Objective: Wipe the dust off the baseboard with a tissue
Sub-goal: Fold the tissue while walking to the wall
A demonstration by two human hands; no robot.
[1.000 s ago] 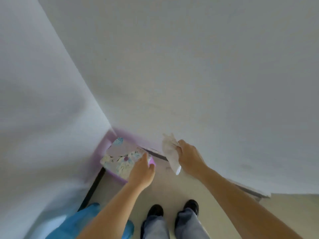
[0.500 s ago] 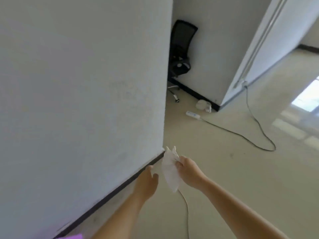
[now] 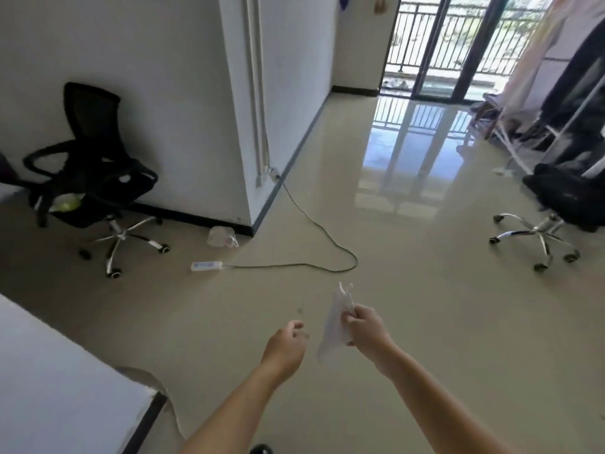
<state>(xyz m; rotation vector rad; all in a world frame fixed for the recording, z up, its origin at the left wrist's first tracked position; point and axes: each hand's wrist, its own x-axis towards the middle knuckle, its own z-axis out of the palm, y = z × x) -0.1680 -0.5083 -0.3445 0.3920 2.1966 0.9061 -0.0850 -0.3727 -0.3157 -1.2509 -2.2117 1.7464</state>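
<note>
- right hand (image 3: 363, 326) is out in front over the floor (image 3: 425, 322), fingers curled, pinching a white tissue (image 3: 332, 332) near its top edge.
- tissue hangs crumpled from that grip with its lower end loose in the air, touching nothing else. it sits between the two hands.
- left hand (image 3: 284, 347) is just left of the tissue and not touching it. fingers loosely curled, holding nothing.
- baseboard (image 3: 149, 417) is the dark strip along the foot of the white wall (image 3: 59, 371) at near left, well apart from the tissue and both hands.
- same kind of dark strip runs round the foot of the white pillar (image 3: 196, 109) at far centre-left.
- black office chair (image 3: 95, 165) stands far left by the pillar, with something yellow-green on the seat (can't tell what).
- white power strip (image 3: 206, 266) lies on the floor right of the chair. its dark cable (image 3: 281, 265) loops right, then back to the pillar's corner.
- clear plastic bag (image 3: 222, 239) lies on the floor just beyond the power strip, at the pillar's foot.
- second chair (image 3: 537, 237) is far right, chrome base showing, dark stuff heaped on it.
- balcony door (image 3: 442, 44) with a railing at the far end, glare on the floor before it.
</note>
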